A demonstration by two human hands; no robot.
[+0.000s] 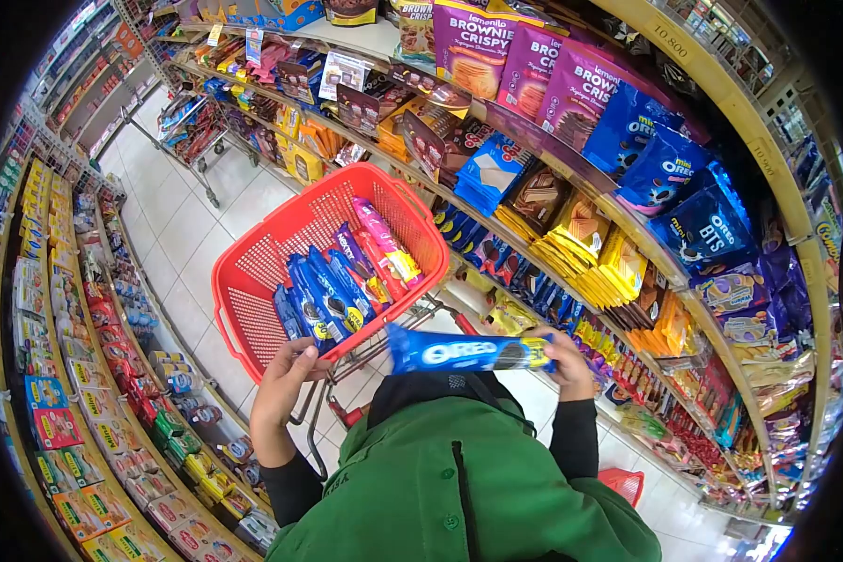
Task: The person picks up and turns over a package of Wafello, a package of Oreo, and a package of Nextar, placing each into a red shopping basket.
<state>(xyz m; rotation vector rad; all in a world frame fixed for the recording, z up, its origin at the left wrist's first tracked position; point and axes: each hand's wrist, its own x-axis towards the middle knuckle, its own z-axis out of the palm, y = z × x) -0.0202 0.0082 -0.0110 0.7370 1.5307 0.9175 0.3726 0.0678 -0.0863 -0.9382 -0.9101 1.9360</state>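
Green cloth [450, 459] of the wearer's top lay nearest the camera, at six o'clock. Just beyond it, at five o'clock, a blue Oreo pack [468, 354] was outside the red basket [239, 272], its right end held in the right hand's grip [569, 362], at four o'clock. The left hand [286, 375], at eight o'clock, was at the basket's near rim, fingers bent; whether its grip had closed on the plastic could not be told. The step in hand seemed to be the handling of this single pack; with only one end held, the next move probably called for a steady wrist and clearance from the rim. Within the basket, several blue packs [323, 290] lay towards its six o'clock side, with a purple pack [347, 245] and pink packs [375, 225] towards its two o'clock.
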